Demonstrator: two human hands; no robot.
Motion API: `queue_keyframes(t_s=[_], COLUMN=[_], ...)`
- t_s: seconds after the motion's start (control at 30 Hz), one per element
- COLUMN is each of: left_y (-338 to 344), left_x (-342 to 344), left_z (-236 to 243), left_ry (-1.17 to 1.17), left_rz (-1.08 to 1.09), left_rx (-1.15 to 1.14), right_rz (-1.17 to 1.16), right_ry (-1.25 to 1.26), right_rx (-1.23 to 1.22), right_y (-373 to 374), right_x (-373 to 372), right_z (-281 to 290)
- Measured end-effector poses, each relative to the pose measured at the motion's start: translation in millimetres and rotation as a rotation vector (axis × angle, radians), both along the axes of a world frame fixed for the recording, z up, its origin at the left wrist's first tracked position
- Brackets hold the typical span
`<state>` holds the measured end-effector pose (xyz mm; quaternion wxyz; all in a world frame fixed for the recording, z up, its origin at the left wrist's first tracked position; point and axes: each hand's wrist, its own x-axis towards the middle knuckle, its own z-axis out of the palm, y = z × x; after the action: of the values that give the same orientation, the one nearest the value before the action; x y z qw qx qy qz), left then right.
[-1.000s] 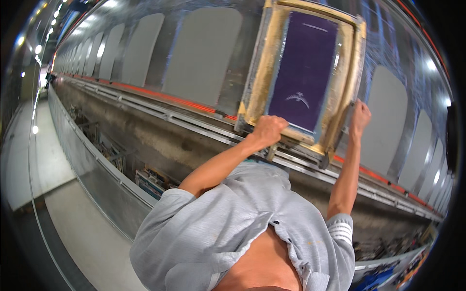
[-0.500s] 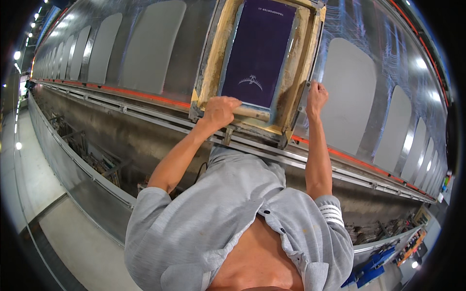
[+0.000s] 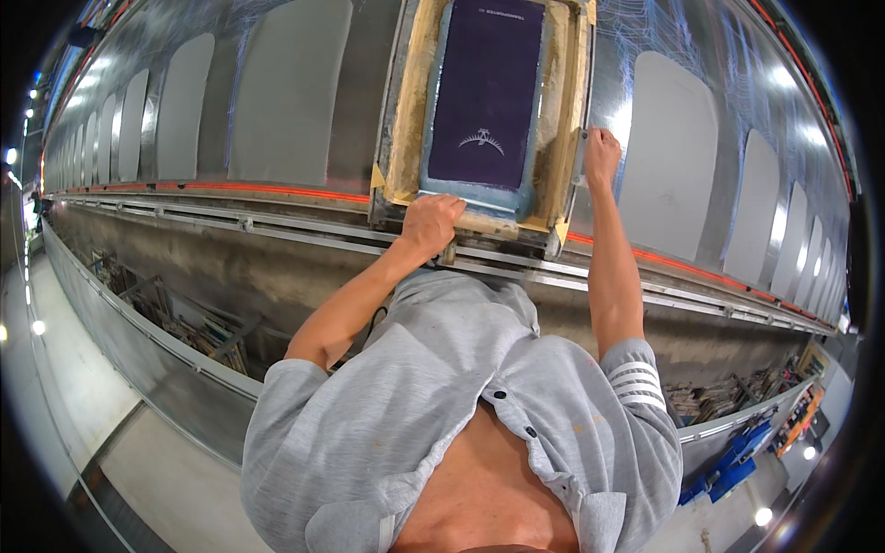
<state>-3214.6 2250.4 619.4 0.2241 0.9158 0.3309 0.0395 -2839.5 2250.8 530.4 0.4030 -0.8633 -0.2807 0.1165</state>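
Observation:
A screen-printing frame point(image 3: 404, 120) with pale, stained wooden sides lies in front of me. Inside it is a dark purple panel point(image 3: 487, 88) with a white winged emblem and small lettering, bordered by bluish mesh. My left hand point(image 3: 433, 226) is wrapped round the left part of a squeegee point(image 3: 487, 224), whose wooden bar lies across the frame's near end. A narrow band of mesh shows between the squeegee and the purple panel. My right hand point(image 3: 604, 157) is closed in a fist at a metal bracket point(image 3: 580, 157) on the frame's right side; its fingertips are hidden.
The long metal table point(image 3: 369, 111) carries a row of grey rounded panels point(image 3: 290, 92), with more on the right point(image 3: 671, 161). An orange-red strip point(image 3: 277, 191) and metal rail point(image 3: 304, 232) run along its near edge. Underneath are shelves of stacked things point(image 3: 221, 341).
The squeegee and my left hand have drawn slightly toward me, away from the purple panel. My right hand stays at the frame's side. The whole view has turned a little.

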Motion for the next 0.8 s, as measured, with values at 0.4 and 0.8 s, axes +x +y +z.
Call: queue_keyframes(t_s=[0.4,0.8], left_y=[161,424], left_x=[88,234], left_z=[-32,27], left_ry=[-0.186,0.165], left_rz=[0.105,0.018], left_rx=[0.316,0.254], right_rz=[0.064,0.95], right_ry=[-0.374,-0.531], right_rx=[0.106,-0.257], right_y=[34,324], right_x=[-26,35], right_z=[39,128])
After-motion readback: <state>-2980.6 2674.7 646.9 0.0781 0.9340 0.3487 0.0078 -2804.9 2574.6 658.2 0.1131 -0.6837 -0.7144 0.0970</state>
